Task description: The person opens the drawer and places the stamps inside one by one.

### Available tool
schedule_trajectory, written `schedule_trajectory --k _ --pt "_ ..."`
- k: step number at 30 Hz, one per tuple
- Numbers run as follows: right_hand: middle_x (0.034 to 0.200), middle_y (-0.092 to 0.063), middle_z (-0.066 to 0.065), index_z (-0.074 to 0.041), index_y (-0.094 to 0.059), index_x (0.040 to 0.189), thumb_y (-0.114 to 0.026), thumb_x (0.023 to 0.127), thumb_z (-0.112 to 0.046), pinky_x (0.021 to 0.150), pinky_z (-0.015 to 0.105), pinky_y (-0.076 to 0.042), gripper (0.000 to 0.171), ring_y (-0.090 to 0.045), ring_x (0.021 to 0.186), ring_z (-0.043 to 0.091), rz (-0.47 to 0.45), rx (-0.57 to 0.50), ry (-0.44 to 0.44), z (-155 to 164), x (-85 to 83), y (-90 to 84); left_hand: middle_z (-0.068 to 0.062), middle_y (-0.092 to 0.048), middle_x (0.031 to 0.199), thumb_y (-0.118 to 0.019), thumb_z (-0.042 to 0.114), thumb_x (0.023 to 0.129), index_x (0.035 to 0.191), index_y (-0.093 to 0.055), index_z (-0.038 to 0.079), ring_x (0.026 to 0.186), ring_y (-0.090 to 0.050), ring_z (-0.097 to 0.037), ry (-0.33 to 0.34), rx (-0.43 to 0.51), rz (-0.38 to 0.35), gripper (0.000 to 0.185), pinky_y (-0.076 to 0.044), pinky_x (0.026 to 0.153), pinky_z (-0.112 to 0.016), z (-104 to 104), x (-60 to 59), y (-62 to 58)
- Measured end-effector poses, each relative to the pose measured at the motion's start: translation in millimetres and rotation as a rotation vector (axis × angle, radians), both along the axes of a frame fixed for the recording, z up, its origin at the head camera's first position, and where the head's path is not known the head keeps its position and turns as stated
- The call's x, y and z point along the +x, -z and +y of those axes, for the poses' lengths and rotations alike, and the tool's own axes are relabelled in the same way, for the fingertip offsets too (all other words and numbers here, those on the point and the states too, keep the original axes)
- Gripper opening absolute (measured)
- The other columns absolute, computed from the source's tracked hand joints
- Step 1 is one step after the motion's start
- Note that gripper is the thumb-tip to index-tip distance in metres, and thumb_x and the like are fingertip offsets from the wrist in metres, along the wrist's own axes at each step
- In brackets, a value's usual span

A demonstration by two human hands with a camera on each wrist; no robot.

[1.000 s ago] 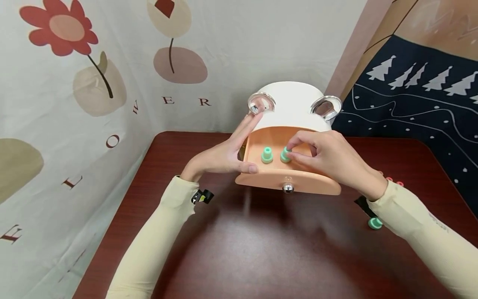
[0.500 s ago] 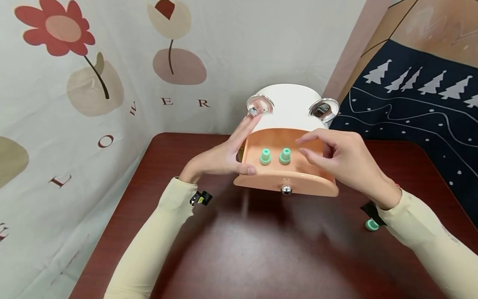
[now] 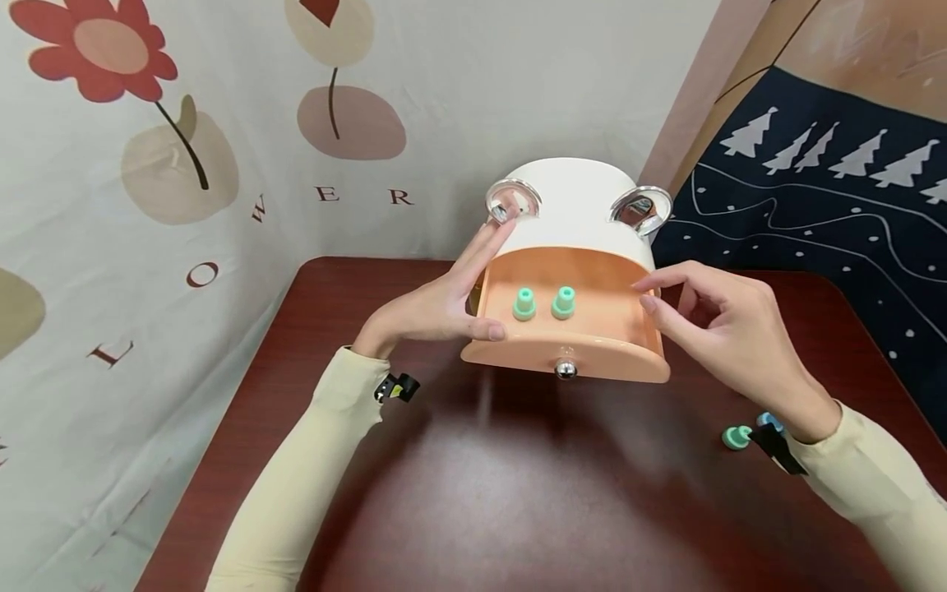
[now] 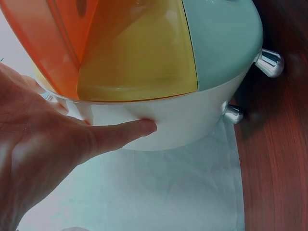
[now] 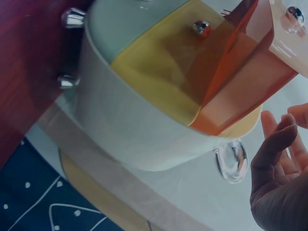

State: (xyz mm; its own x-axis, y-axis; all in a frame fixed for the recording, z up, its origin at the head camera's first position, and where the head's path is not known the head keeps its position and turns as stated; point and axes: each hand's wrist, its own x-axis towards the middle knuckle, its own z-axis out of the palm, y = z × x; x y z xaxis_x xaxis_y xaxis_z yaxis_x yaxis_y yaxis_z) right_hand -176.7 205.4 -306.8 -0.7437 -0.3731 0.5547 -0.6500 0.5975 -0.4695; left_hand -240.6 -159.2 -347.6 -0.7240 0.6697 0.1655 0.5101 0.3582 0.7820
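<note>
In the head view a peach drawer (image 3: 592,366) with a silver knob stands pulled out from a small white cabinet (image 3: 573,201). Two mint-green stepped pegs (image 3: 524,304) (image 3: 563,302) stand upright inside it, side by side in its left half. My left hand (image 3: 432,312) rests with extended fingers along the cabinet's left side, thumb by the drawer's left end. Just off the drawer's right end, my right hand (image 3: 728,329) is empty, thumb and forefinger apart. From the left wrist, a yellow drawer (image 4: 139,53) and a green drawer (image 4: 221,43) show below the pulled-out one.
Another green peg (image 3: 736,437) lies on the dark red table (image 3: 481,510) near my right wrist, with a blue piece (image 3: 769,422) partly hidden beside it. Silver rings (image 3: 642,210) stick out from the cabinet's top. Patterned cloth (image 3: 444,123) hangs behind.
My right hand has let go of the right-hand peg in the drawer and moved right, past the drawer's end. The left hand keeps its place on the cabinet.
</note>
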Motion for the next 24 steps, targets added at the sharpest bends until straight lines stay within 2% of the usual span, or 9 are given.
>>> schedule_trajectory --k 8,12,18,21,24 --pt "0.066 -0.046 -0.009 -0.015 -0.083 0.115 -0.088 0.087 0.004 0.051 0.023 -0.03 0.035 -0.04 0.061 0.003 0.02 -0.011 0.049 15 10.4 10.5 0.015 0.013 0.179 -0.066 0.098 0.074 0.176 0.007 0.036 0.161 0.018 -0.006 0.002 -0.001 -0.003 0.14 -0.015 0.13 -0.055 -1 -1.7 2.1" --pt "0.072 -0.054 -0.011 -0.016 -0.082 0.118 -0.088 0.087 0.002 0.05 0.022 -0.031 0.036 -0.041 0.061 0.002 0.021 -0.006 0.062 23 15.5 16.7 0.016 0.013 0.179 -0.067 0.097 0.075 0.176 0.007 0.036 0.161 0.019 -0.004 0.005 0.001 -0.006 0.139 -0.015 0.13 -0.056 0 -2.8 2.2" --pt "0.093 -0.068 -0.014 -0.016 -0.078 0.122 -0.088 0.087 0.001 0.051 0.021 -0.032 0.04 -0.043 0.062 0.0 -0.006 0.013 0.107 35 24.3 22.3 0.017 0.013 0.179 -0.068 0.096 0.075 0.176 0.007 0.036 0.16 0.019 -0.002 0.002 0.004 -0.012 0.14 -0.014 0.13 -0.058 -2 -0.6 -0.3" --pt "0.086 -0.066 -0.014 -0.016 -0.078 0.121 -0.089 0.085 0.003 0.05 0.02 -0.032 0.042 -0.043 0.061 -0.001 -0.014 0.013 0.117 42 30.4 27.0 0.017 0.013 0.178 -0.067 0.096 0.076 0.176 0.007 0.036 0.16 0.019 -0.002 0.003 0.0 -0.013 0.139 -0.014 0.13 -0.057 -1 0.3 -1.2" --pt "0.072 -0.056 -0.013 -0.018 -0.079 0.117 -0.09 0.083 0.004 0.049 0.02 -0.031 0.042 -0.041 0.059 -0.002 -0.029 0.017 0.13 50 36.0 32.8 0.017 0.014 0.178 -0.067 0.097 0.076 0.176 0.008 0.036 0.161 0.019 -0.003 0.001 -0.005 -0.014 0.139 -0.014 0.13 -0.056 0 1.0 -1.5"
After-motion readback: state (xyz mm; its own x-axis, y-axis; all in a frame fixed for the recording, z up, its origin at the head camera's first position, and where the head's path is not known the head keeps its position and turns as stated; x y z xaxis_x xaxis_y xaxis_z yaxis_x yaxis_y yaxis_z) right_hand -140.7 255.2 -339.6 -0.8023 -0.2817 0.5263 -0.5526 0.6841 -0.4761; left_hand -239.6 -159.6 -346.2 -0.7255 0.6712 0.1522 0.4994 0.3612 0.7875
